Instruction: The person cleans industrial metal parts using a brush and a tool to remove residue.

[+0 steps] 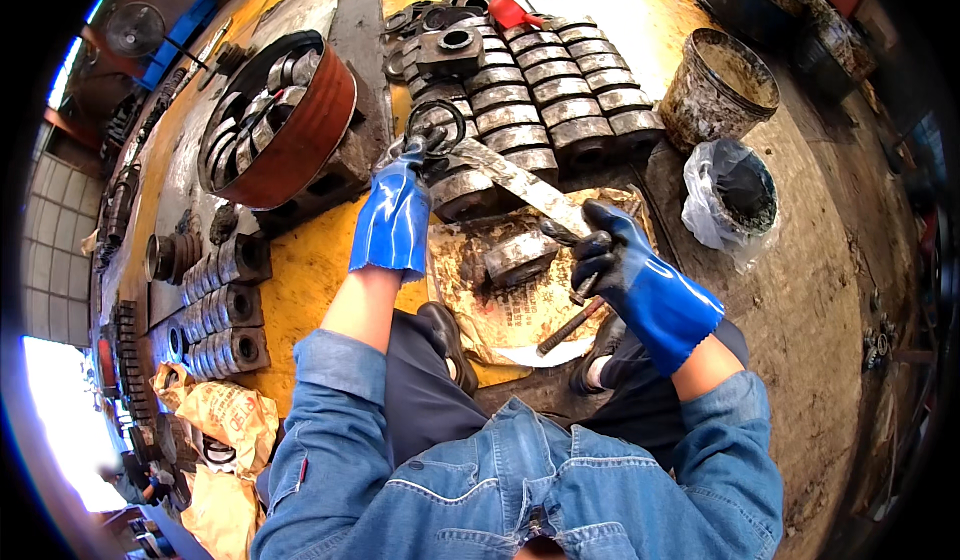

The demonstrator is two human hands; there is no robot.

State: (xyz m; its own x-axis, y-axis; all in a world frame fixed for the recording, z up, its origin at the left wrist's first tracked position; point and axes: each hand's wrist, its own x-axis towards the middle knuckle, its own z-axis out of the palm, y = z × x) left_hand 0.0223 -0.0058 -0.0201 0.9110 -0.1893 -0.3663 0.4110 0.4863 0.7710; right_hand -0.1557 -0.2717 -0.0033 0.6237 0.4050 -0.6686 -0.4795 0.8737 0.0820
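My left hand, in a blue glove with dark fingers, is closed on a thin dark ring above the near edge of the metal rows. My right hand, gloved the same way, grips the near end of a flat, pale-smeared metal strip. The strip's far end reaches up beside the ring; whether they touch I cannot tell. Below the strip, a rounded metal block lies on a stained paper sack between my feet. A dark ribbed rod rests on the sack near my right shoe.
Rows of rounded metal blocks stand ahead, with a red scoop-like piece on top. A rust-red drum of curved parts sits left. A grimy bucket and a plastic-lined pail stand right. More blocks and paper bags are at left.
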